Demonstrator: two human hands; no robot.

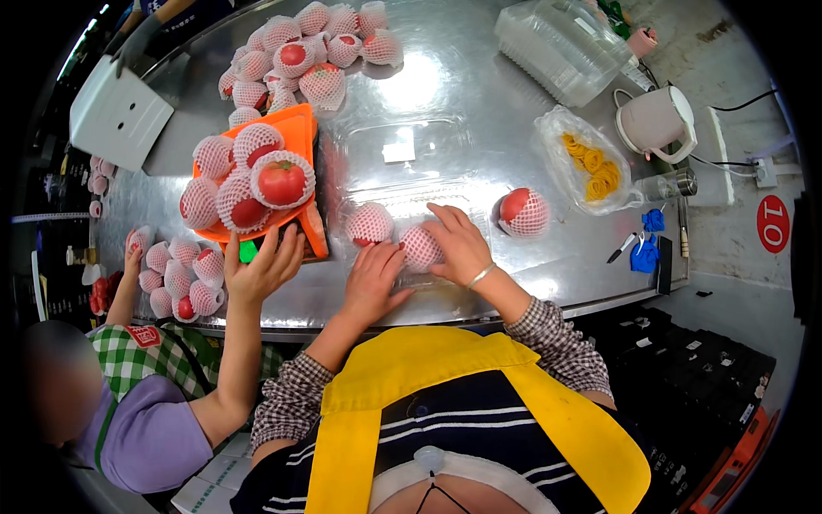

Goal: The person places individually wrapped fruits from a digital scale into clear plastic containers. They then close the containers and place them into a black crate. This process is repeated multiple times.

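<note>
My right hand [462, 248] curves round a tomato in a pink foam net [420, 248], thumb on its near side and fingers on its far side. Fingertips of my left hand [372, 281] touch that tomato's left side and the near edge of another netted tomato [370, 224]; the thumb points away, and the left fingers lie stretched out. Both tomatoes sit in the near part of a clear plastic box [467, 193], whose lid part lies flat beyond. Right of the box rests another netted tomato [525, 213], its red top showing.
At left, a co-worker's hand [267, 261] touches an orange tray [300, 128] of netted tomatoes. More netted tomatoes [291, 56] lie behind it and beside the co-worker [180, 278]. Stacked clear boxes [561, 51], a bag of yellow rubber bands [591, 167] and a kettle [655, 120] stand right.
</note>
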